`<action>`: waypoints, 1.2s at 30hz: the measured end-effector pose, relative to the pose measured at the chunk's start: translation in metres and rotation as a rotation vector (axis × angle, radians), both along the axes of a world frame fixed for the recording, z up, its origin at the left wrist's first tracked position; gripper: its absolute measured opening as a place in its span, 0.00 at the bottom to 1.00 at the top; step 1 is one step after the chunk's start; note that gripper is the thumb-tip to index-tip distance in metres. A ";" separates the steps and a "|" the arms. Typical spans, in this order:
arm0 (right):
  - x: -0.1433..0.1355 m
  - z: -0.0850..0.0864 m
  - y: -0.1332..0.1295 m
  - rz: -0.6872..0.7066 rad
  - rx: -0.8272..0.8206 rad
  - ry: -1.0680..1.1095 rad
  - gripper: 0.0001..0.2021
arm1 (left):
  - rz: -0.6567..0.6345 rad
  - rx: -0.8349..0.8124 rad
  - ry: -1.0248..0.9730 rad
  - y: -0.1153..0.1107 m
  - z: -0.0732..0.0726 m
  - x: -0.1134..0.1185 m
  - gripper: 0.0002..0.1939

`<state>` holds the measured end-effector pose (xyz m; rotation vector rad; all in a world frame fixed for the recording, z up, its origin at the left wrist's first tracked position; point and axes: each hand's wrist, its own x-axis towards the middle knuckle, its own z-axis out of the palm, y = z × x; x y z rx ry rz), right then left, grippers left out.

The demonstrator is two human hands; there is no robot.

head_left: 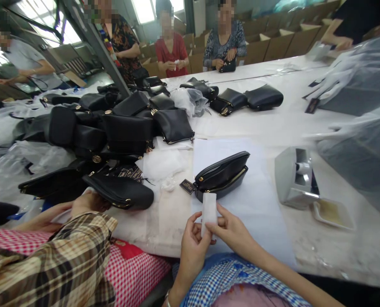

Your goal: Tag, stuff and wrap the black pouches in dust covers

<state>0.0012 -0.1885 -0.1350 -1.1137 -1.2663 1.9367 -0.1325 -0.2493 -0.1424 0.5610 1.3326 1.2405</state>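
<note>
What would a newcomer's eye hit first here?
Probably the heap of black leather-look bags with gold-coloured fittings, sprawled across the left of the long white table. Next, likely the lone black bag with gold-coloured zips on a white sheet near the middle, just beyond the left hand and right hand, which hold a folded white strip.

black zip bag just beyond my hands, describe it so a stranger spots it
On the white table, find the big white paper sheet. The black zip bag there has a dark tag at its left end and, unlike the heaped bags, is the sheet's only bag.
</note>
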 end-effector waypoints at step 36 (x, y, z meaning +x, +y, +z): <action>0.034 0.010 0.034 0.051 0.606 -0.473 0.24 | -0.066 0.050 0.283 0.074 0.020 0.002 0.19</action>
